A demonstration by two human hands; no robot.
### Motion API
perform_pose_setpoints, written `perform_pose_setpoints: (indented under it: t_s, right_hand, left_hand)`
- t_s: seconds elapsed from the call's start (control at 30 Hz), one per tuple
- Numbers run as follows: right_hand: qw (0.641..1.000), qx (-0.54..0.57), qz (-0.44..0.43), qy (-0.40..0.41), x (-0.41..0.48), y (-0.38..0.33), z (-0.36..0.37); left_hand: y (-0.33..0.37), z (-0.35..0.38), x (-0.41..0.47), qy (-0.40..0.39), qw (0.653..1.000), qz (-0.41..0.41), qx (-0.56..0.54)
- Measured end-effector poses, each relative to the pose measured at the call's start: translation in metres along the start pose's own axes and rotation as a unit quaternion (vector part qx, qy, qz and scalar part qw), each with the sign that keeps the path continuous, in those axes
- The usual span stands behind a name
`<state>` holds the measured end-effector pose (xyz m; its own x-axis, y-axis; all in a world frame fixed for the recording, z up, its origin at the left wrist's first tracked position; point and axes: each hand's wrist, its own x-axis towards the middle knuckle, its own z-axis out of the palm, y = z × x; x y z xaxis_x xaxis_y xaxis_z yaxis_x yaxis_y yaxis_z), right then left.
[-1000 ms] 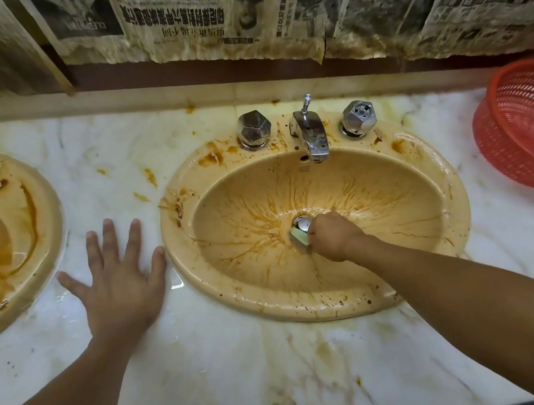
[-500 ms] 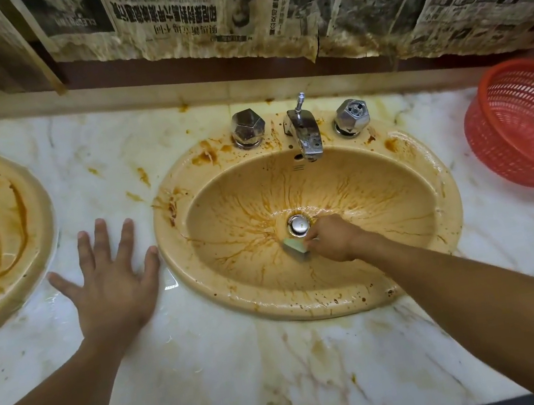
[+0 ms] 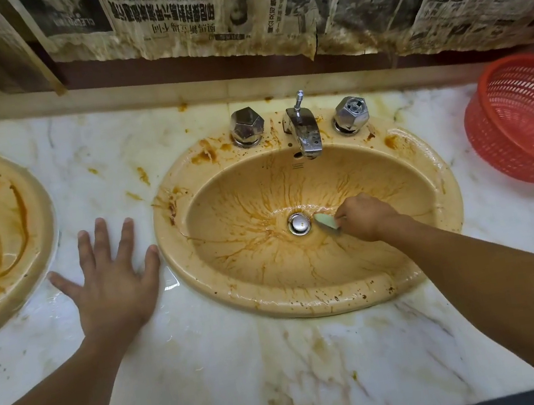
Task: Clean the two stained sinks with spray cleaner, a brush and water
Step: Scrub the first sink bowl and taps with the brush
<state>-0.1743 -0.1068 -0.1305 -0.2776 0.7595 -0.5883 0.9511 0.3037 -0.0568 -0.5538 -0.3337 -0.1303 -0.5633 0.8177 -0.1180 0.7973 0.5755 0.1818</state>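
Head view: the pale green brush [image 3: 326, 223] is gripped in the curled fingers of the right hand [image 3: 365, 217] and is now pressed to the basin floor just right of the drain [image 3: 299, 223], having been carried round from its near-left side. The left hand [image 3: 115, 284] is kept flat, fingers spread, on the marble counter [image 3: 235, 373] beside the right-hand sink [image 3: 308, 303]. Brown streaks are seen across the bowl, so scrubbing is judged early, the second sink [image 3: 28, 189] being stained too.
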Motion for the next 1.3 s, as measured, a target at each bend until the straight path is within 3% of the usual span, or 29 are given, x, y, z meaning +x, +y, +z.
perform_pose_setpoints:
  t_s: [0.2, 0.37, 0.6, 0.83, 0.97, 1.1, 1.3]
  right_hand:
    - [0.995, 0.026, -0.092, 0.016, 0.022, -0.021, -0.007]
    - [0.989, -0.066, -0.117, -0.065, 0.037, 0.001, -0.043]
    - [0.971, -0.093, -0.217, -0.036, 0.059, -0.040, -0.037]
    - [0.969, -0.172, -0.161, -0.076, 0.047, -0.006, -0.066]
    - [0.975, -0.131, -0.180, -0.012, 0.048, -0.025, -0.045]
    - [0.971, -0.104, -0.214, -0.029, 0.052, -0.057, -0.039]
    - [0.985, -0.082, -0.145, -0.046, 0.051, -0.024, -0.044]
  left_hand:
    - [-0.002, 0.001, 0.000, 0.002, 1.000, 0.003, -0.001]
    - [-0.002, 0.002, 0.000, 0.007, 1.000, 0.000, -0.001]
    - [-0.002, 0.003, 0.001, 0.004, 1.000, -0.002, -0.001]
    - [-0.002, 0.004, 0.001, 0.009, 1.000, -0.004, -0.005]
    - [-0.001, 0.004, 0.001, 0.016, 1.000, -0.003, -0.009]
    - [-0.003, 0.004, 0.001, 0.016, 1.000, -0.001, -0.012]
    - [-0.002, 0.004, 0.001, 0.021, 1.000, 0.000, -0.016]
